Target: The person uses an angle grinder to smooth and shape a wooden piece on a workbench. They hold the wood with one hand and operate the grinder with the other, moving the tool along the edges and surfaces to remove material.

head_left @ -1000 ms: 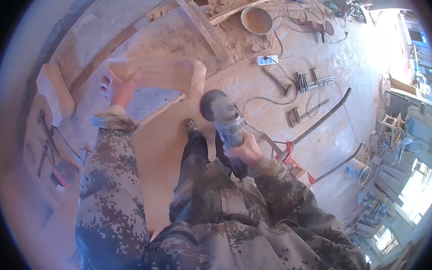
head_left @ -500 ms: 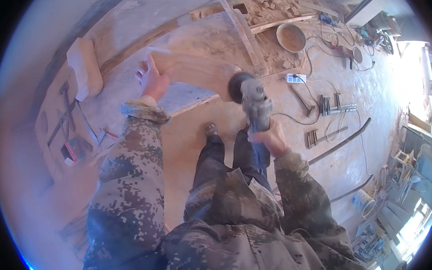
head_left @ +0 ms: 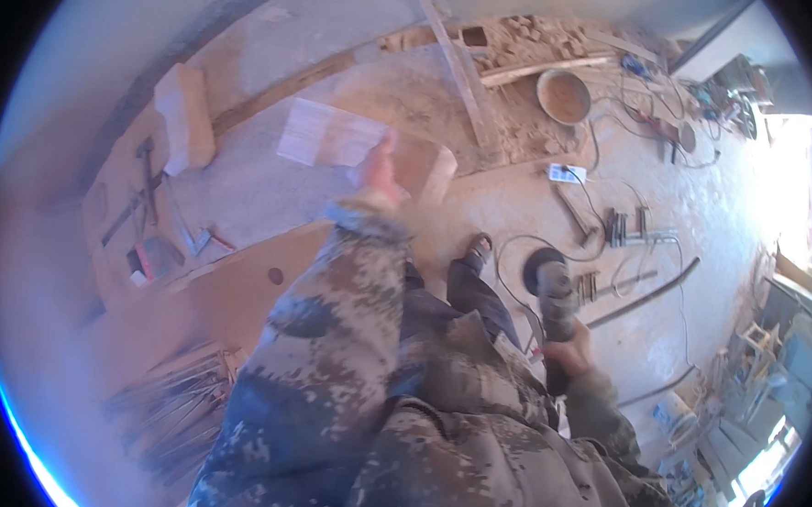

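A pale, thick wooden block (head_left: 320,135) lies on the wooden workbench (head_left: 244,185) ahead of me. My left hand (head_left: 377,173) is at the middle of its near side, touching it. Motion blurs those fingers, so their grip is unclear. Low on my right, away from the bench, my right hand (head_left: 573,350) is closed around the body of an angle grinder (head_left: 559,303). The grinder's dark round disc (head_left: 543,268) points forward, over the floor.
Left of the block stand a shaped wooden piece (head_left: 185,118) and a hammer (head_left: 147,176). Wood scraps, a round pan (head_left: 563,97) and a white power strip (head_left: 566,174) lie ahead right. Cords and metal clamps (head_left: 628,227) spread over the floor at right.
The grinder came off the wooden block's right end and dropped back to my right. My left hand slid right from the block's left end to its middle. The block sits at a different angle.
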A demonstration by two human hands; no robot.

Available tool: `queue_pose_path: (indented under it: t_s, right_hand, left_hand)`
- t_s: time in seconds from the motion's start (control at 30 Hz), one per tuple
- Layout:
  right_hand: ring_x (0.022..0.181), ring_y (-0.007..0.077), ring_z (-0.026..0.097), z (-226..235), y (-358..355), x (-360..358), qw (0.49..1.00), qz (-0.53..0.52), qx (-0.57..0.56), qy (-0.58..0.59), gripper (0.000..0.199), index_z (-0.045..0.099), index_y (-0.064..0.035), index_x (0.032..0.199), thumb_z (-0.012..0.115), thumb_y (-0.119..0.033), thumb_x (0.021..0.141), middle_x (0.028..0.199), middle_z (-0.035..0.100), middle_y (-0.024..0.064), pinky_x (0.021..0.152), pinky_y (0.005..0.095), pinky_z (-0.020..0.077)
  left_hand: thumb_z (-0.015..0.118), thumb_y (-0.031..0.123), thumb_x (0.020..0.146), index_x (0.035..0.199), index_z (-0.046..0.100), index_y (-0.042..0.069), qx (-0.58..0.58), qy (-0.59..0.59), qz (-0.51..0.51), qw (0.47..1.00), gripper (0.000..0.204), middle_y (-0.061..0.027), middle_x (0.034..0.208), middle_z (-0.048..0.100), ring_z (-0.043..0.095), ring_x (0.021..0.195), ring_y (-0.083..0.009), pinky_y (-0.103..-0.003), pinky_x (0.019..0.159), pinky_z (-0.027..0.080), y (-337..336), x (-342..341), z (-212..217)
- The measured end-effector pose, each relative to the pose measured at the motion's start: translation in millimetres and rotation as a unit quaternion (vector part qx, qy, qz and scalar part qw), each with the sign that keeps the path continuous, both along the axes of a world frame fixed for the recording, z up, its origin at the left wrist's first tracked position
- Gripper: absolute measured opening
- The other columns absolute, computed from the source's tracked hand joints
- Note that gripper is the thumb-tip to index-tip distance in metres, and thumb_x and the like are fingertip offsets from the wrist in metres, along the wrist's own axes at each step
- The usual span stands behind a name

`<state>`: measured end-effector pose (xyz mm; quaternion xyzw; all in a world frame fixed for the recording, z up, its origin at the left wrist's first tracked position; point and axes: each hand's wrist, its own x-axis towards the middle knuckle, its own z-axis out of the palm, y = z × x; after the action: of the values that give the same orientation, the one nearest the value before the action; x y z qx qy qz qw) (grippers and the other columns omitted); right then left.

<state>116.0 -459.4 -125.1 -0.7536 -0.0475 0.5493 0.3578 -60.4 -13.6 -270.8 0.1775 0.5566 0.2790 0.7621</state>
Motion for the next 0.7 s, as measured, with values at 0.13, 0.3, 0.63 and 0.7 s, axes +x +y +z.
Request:
queue_pose_path:
  t_s: [0.13,0.3,0.63,0.7]
  right_hand:
    - [0.073,0.0210,0.068,12.1,-27.1,26.8,0.993,-0.032,-0.070,-0.088,0.040,0.068,-0.0005,0.102,0.077,-0.007,0.063,0.084,0.069,0.0082,0.068,0.0359,0.0559]
    - [0.066,0.0226,0.067,7.5,-68.6,58.0,0.992,-0.095,-0.038,-0.077,0.031,0.068,0.0009,0.093,0.076,-0.007,0.064,0.079,0.069,0.0094,0.062,0.0353,0.0541]
    - [0.061,0.0236,0.065,15.9,-31.3,89.2,0.994,-0.098,0.011,-0.049,0.026,0.067,0.0006,0.090,0.074,-0.013,0.069,0.073,0.068,0.0114,0.058,0.0357,0.0527]
    - [0.061,0.0236,0.065,22.5,-12.9,95.2,0.994,-0.094,0.018,-0.046,0.027,0.067,0.0007,0.092,0.074,-0.014,0.070,0.073,0.068,0.0117,0.058,0.0356,0.0524]
  left_hand:
    - [0.069,0.040,0.104,0.148,0.060,0.002,0.236,0.437,-0.350,0.794,0.059,-0.0159,0.139,0.069,0.066,0.128,-0.0308,-0.043,0.113,0.050,34.3,15.0,42.0]
    - [0.068,0.034,0.103,0.145,0.063,0.002,0.305,0.508,-0.279,0.756,0.053,-0.0156,0.136,0.070,0.067,0.127,-0.0331,-0.045,0.112,0.051,26.0,0.0,-20.0]
    - [0.070,0.028,0.097,0.146,0.055,0.002,0.108,-0.154,0.219,0.957,0.057,-0.0150,0.139,0.067,0.063,0.132,-0.0363,-0.053,0.116,0.049,-88.4,-97.1,92.1]
    - [0.069,0.023,0.094,0.148,0.054,0.000,0.122,-0.219,0.243,0.937,0.061,-0.0167,0.140,0.067,0.062,0.133,-0.0378,-0.054,0.119,0.047,-105.6,-118.0,107.7]
